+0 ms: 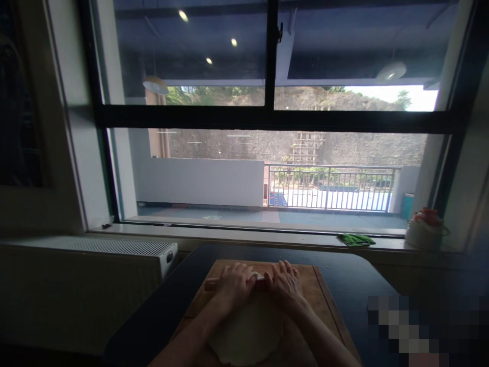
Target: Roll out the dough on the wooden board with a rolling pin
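A sheet of pale dough (246,334) is spread on a wooden board (319,311), its near edge uneven. Across the far part of the dough lies a rolling pin (211,284), with one wooden end showing at the left. My left hand (237,280) curves over the pin, its thumb pointing inward. Close beside it, my right hand (284,280) presses on the pin with its fingers reaching over the far side. Between the two thumbs a short piece of the pin shows. The right end of the pin is hidden under my right hand.
The board rests on a dark table (359,278) with rounded corners. A white radiator (114,250) stands to the left. Along the window sill (229,233) are a green cloth (356,240) and a pale container with a reddish top (426,229). A blurred patch covers the lower right.
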`<state>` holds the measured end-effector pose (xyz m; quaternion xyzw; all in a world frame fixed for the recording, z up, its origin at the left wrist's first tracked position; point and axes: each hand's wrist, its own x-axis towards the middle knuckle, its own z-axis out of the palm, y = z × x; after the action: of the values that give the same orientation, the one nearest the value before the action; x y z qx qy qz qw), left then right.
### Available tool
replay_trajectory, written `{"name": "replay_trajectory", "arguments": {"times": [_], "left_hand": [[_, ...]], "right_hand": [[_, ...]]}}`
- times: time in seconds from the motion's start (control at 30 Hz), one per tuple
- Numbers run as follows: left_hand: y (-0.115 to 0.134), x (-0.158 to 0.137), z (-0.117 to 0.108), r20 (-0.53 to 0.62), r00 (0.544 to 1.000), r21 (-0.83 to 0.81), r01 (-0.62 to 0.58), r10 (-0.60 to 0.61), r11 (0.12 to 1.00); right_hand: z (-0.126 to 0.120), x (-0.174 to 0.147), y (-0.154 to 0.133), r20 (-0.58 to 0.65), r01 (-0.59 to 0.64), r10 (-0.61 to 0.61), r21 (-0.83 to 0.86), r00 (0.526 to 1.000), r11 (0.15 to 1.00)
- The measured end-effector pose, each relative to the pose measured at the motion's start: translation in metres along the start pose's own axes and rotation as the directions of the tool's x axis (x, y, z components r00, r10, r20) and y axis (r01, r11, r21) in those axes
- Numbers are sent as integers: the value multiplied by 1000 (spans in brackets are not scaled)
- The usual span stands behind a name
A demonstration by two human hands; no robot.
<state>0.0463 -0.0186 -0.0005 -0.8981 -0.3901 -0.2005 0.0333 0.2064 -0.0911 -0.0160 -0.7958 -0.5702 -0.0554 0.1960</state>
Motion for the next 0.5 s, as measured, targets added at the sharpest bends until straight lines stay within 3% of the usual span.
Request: {"name": "replay_trajectory", "arguments": {"times": [0.17,0.5], "left_hand": [[-5,19,4,1,1000,2,6,-6,1000],[-5,19,3,24,1000,5,18,-18,1000]], "right_hand": [[-1,20,-2,30,1,-1,1,1000,1000],[-5,19,-4,34,-15,15,1,999,1000]]}}
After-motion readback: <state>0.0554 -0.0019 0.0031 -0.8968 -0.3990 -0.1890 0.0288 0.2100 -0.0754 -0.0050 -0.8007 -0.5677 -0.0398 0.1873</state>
